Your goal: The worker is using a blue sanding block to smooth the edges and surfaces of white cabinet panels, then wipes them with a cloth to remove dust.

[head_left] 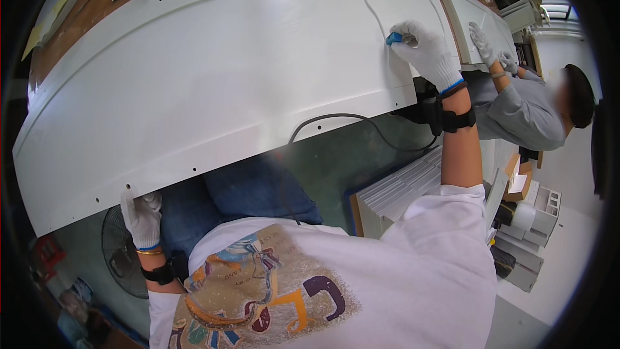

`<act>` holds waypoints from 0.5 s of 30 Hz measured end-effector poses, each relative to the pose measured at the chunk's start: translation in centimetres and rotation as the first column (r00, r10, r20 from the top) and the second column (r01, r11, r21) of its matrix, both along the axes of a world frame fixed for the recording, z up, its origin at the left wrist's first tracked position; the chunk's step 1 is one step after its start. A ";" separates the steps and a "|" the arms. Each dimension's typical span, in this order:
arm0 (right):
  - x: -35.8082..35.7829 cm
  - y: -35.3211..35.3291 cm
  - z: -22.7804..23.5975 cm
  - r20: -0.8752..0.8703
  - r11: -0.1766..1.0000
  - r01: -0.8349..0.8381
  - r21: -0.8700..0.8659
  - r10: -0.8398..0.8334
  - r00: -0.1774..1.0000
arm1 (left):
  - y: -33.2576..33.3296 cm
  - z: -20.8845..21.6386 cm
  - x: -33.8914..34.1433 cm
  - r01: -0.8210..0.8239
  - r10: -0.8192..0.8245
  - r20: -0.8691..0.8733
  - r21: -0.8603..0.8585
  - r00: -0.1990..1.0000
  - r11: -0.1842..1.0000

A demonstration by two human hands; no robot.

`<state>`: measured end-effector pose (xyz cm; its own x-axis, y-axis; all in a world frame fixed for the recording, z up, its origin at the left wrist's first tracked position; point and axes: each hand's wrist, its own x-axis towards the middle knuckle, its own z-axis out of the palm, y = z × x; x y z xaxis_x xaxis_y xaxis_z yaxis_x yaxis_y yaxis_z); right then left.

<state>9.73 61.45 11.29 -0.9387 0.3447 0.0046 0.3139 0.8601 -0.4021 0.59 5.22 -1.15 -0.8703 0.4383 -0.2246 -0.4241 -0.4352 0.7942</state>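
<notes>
A long white panel with a raised frame and small holes along its edges lies in front of me. My right hand, in a white knit glove, is closed on a small blue block against the panel's right part. A thin line runs across the surface by the block. My left hand, gloved too, is at the near left edge of the panel, fingers stretched toward a hole there; some fingertips are hard to make out. Both wrists wear black straps.
A black cable loops over the near edge. On the right, a co-worker with gloved hands leans on another white panel. Stacked white boards stand below; a fan is at lower left. Cardboard boxes lie at right.
</notes>
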 end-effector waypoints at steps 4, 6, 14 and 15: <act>0.6 -0.9 0.8 0.115 1.000 0.007 -0.020 -0.004 0.993 | 0.1 0.3 0.0 -0.025 0.025 -0.007 -0.021 1.000 0.999; 1.1 -1.4 1.3 0.213 0.989 -0.028 -0.143 0.058 0.975 | 0.0 0.2 0.0 -0.029 0.029 0.001 -0.020 1.000 0.999; -0.2 -1.0 1.2 0.039 0.999 0.030 -0.025 -0.029 0.999 | -0.2 -0.2 -0.1 0.004 -0.003 -0.022 0.018 1.000 1.000; -0.4 -1.1 1.2 0.068 0.999 0.022 0.024 -0.023 0.997 | -0.2 -0.1 -0.1 0.004 -0.003 -0.022 0.016 1.000 1.000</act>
<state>9.32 60.39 12.51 -0.9291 0.3663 -0.0508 0.3592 0.8614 -0.3591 0.51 5.04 -1.25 -0.8735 0.4447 -0.1981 -0.4081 -0.4470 0.7960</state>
